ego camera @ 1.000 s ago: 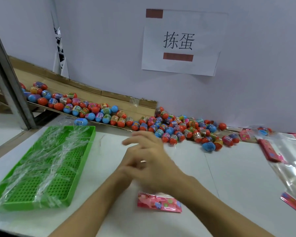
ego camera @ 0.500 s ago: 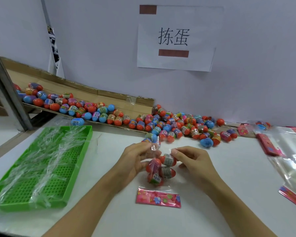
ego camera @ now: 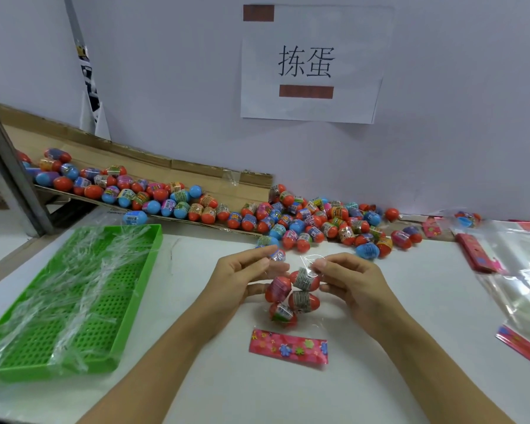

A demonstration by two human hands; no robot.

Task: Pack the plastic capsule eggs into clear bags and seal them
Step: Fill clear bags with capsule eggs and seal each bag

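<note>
Smooth white tabletop (ego camera: pixel 410 301), matte, running back to a pale wall (ego camera: pixel 181 87) with a taped paper sign (ego camera: pixel 312 64). Green plastic tray (ego camera: pixel 74 301) at left, rectangular, perforated floor, heaped with crinkled clear film (ego camera: pixel 74 280). Flattened brown cardboard (ego camera: pixel 166 165) sloping along the wall, glossy egg-shaped capsules in a long pile (ego camera: pixel 303 215) on it and spilling onto the tabletop: red, blue and purple shells, each banded with a printed label. Stack of limp clear bags (ego camera: pixel 520 270) at far right, with red printed header strips.

Both forearms reaching in from the bottom edge, wrists raised off the tabletop, palms turned toward each other. Left hand (ego camera: pixel 242 280) with thumb and forefinger pinched on the top edge of a thin clear bag (ego camera: pixel 306 264), other fingers curled below. Right hand (ego camera: pixel 352 283) pinching the same top edge from the other side, fingers curled.

Bag hanging between the two hands, lower end resting on the tabletop. Four red eggs (ego camera: pixel 291 295) clustered inside, just below and between the fingertips, touching one another. Pink flowered header card (ego camera: pixel 288 347), flat and rectangular, on the tabletop just near of the eggs, nearer the body, apart from both hands.
</note>
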